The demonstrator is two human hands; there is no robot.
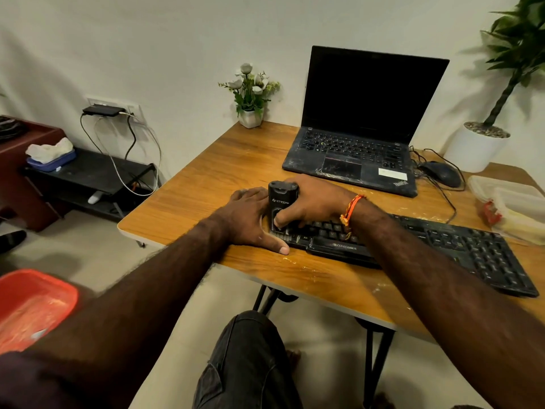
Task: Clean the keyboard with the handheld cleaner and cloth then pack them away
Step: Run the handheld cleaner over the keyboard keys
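Off to my far left a red tub is sitting low beside my arm, and beyond it a dark shelf is carrying a blue box of tissues.

On the wooden table, I am laying my left hand flat with fingers straight over the left end of the black keyboard, thumb stretched along its front edge, bracing it. It is gripping nothing.

Just to the right of that, I am wrapping my right hand around the handheld cleaner, fingers curled behind its body and thumb pressing low on its front. I am holding it upright, with its lower end down on the leftmost keys.

Further right, the rest of the keyboard is running off toward the table's right edge, and pale specks and dust are showing on its keys and on the wood in front. Behind it stands an open laptop, dusty too, with a mouse beside it and clear plastic containers at the far right.

I judge I am only in the first stage: the cleaner is working one end, most of the keys look untouched, I cannot see the cloth anywhere for certain, and wiping and packing away are all still to come.
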